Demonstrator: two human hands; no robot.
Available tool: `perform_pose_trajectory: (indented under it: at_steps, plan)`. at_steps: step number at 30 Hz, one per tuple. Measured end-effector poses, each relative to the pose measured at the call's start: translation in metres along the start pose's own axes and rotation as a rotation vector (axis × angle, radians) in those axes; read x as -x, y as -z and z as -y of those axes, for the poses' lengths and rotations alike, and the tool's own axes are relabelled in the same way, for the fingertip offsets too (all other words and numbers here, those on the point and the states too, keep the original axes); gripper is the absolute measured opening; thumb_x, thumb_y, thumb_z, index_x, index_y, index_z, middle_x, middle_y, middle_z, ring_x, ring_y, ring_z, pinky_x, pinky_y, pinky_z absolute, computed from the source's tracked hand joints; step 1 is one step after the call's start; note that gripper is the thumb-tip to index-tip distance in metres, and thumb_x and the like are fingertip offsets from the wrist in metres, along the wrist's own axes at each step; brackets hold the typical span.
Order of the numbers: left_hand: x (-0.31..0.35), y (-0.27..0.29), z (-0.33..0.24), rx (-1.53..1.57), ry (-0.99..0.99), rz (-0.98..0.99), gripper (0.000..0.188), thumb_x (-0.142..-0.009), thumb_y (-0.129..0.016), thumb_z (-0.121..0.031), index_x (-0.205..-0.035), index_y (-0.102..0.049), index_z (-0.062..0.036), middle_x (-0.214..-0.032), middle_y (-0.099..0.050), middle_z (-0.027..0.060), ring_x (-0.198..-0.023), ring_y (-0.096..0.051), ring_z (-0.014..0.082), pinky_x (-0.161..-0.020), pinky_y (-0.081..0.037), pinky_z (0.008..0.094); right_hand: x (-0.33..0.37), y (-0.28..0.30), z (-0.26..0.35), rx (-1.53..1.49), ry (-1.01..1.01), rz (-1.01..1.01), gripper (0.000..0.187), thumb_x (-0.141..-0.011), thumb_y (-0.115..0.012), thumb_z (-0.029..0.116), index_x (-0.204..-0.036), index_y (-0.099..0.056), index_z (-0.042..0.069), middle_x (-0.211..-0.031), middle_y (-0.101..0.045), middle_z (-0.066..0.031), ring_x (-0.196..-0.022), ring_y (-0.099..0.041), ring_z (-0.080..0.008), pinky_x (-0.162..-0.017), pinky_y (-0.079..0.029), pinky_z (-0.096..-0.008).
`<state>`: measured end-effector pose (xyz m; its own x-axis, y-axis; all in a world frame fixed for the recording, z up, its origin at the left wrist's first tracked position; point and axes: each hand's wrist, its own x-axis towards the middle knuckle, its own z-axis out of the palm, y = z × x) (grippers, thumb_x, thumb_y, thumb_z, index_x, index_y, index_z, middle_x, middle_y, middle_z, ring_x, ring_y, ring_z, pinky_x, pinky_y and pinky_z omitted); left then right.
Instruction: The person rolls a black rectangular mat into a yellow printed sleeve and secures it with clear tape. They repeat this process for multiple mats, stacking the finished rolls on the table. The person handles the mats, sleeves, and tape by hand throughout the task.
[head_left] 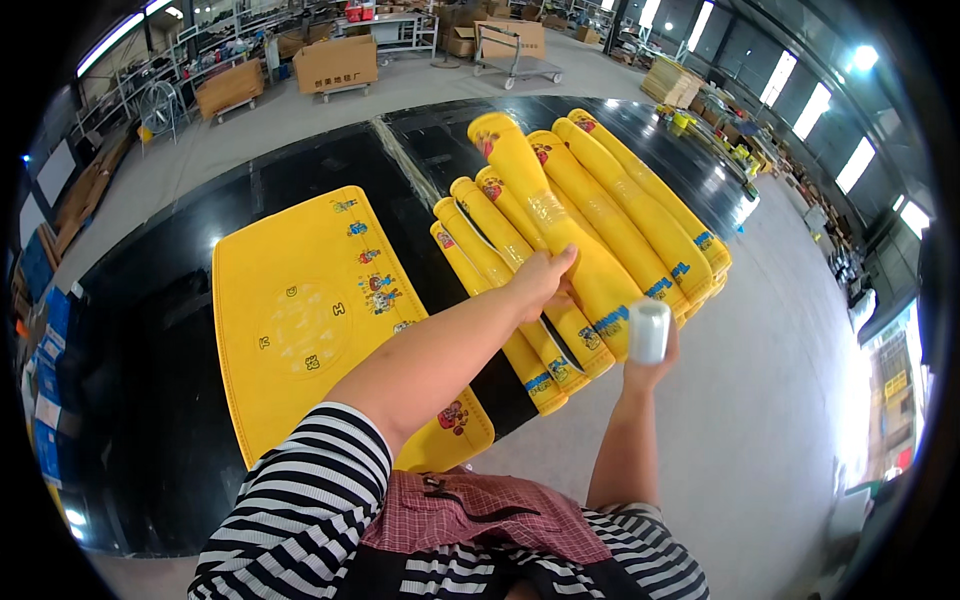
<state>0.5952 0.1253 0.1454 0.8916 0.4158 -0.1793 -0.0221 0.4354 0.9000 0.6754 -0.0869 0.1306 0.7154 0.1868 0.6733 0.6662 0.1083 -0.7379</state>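
My left hand is closed round a rolled yellow mat, thumb on top. This roll lies slantwise over the others, its far end raised, with a shiny band of transparent tape round its middle. Beside its near end, my right hand grips a roll of transparent packing tape; the tape roll hides part of the fingers. Several more rolled yellow mats lie side by side beneath and around it. To the left, a yellow mat with small cartoon figures lies flat, partly covered by my left forearm.
The mats rest on a black table with a curved-looking far edge and a seam across it. Beyond stand cardboard boxes, a wheeled cart and a standing fan. Stacked goods line the right side.
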Motion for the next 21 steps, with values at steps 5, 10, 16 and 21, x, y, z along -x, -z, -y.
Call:
perform_pose_trajectory:
  at_steps: [5, 10, 16, 21]
  plan:
    - [0.068, 0.062, 0.050, -0.580, 0.058, 0.101, 0.045, -0.103, -0.066, -0.029, -0.139, -0.054, -0.0035, -0.114, -0.068, 0.0107, -0.103, -0.066, 0.0217, -0.086, -0.056, 0.0373, -0.002, -0.016, -0.084, 0.358, 0.152, 0.121, 0.027, -0.084, -0.074, 0.001, -0.111, -0.071, -0.002, -0.109, -0.073, -0.0125, -0.101, -0.068, -0.0223, -0.092, -0.053, -0.0379]
    - [0.260, 0.192, 0.139, -0.798, -0.062, -0.139, 0.041, -0.101, -0.066, -0.023, -0.136, -0.061, -0.0030, -0.111, -0.069, 0.0131, -0.095, -0.070, 0.0246, -0.086, -0.056, 0.0372, -0.008, -0.024, -0.161, -0.210, -0.091, 0.213, 0.016, -0.090, -0.070, 0.013, -0.103, -0.072, 0.004, -0.094, -0.072, -0.0080, -0.084, -0.066, -0.0175, -0.076, -0.052, -0.0356]
    - [0.466, 0.236, 0.176, -1.240, -0.036, -0.980, 0.041, -0.094, -0.070, -0.024, -0.130, -0.065, -0.0073, -0.134, -0.060, 0.0185, -0.122, -0.060, 0.0345, -0.104, -0.049, 0.0460, -0.027, -0.015, -0.100, -0.127, -0.169, 0.392, 0.046, -0.097, -0.056, 0.036, -0.129, -0.062, 0.004, -0.120, -0.068, -0.0166, -0.106, -0.066, -0.0318, -0.090, -0.054, -0.0476]
    - [0.540, 0.211, 0.195, -1.288, 0.261, -1.365, 0.053, -0.089, -0.075, -0.032, -0.136, -0.063, -0.0121, -0.150, -0.049, 0.0224, -0.141, -0.045, 0.0397, -0.117, -0.036, 0.0502, 0.013, -0.066, -0.043, 0.091, 0.127, 1.254, 0.051, -0.098, -0.061, 0.042, -0.139, -0.061, 0.011, -0.126, -0.068, -0.0202, -0.110, -0.067, -0.0361, -0.097, -0.056, -0.0523]
